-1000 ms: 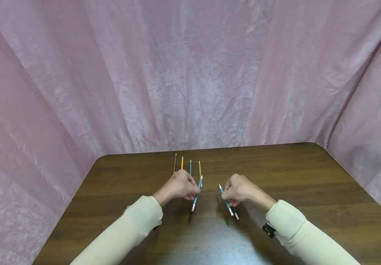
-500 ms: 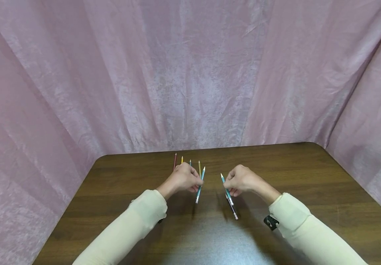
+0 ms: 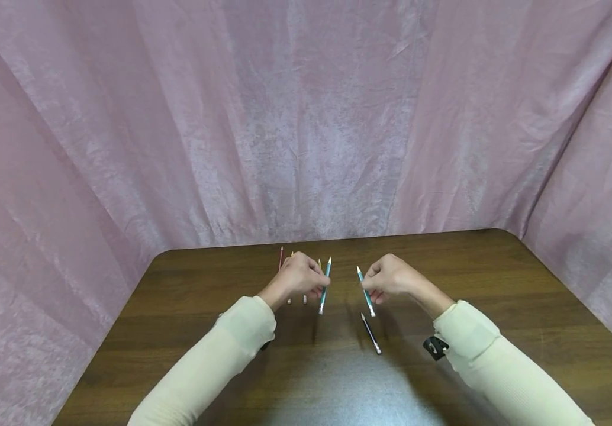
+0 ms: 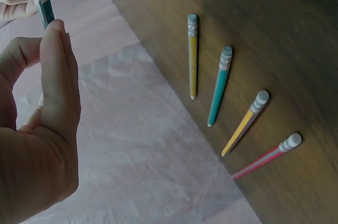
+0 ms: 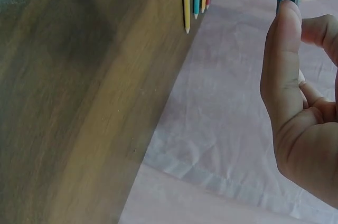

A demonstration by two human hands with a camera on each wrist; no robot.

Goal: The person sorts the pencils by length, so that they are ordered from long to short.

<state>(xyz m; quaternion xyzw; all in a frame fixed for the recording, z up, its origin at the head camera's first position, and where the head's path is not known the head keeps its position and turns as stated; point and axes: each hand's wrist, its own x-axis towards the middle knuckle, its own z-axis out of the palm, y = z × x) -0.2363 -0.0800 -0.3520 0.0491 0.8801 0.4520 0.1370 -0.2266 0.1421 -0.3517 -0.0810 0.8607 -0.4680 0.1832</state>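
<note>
From where I stand, the person's two hands are above a brown wood-grain counter (image 3: 498, 278), its far corners rounded, with twelve o'clock at the far edge. The left hand (image 3: 302, 278) has its grip closed in a pinch: thumb and fingertips clasp a slim teal pencil (image 3: 322, 302) near the middle of its straight shaft. The sharpened point aims just past twelve, the metal-banded eraser end toward six. Straight across at three o'clock from it, the right hand (image 3: 391, 279) likewise pinches a matching pencil (image 3: 369, 303), tip between eleven and twelve. Both pencils are raised off the wood, well apart from each other in the head view.

On the counter, a short way toward seven o'clock from the right hand, lies a dark blue pencil (image 3: 371, 334), its bare wooden tip turned to eleven and its pale eraser to five.

Under and behind the left hand, partly covered by it, four more pencils lie side by side, tips toward twelve. From the red pencil (image 4: 265, 157) with its grey stripe, the row runs toward three through the orange pencil (image 4: 244, 124) and teal-green pencil (image 4: 218, 89) to the yellow pencil (image 4: 193, 60), all with crinkled silvery bands and blunt round erasers.

Beyond hangs a pink curtain (image 3: 306, 118) of softly creased, velvety cloth.
</note>
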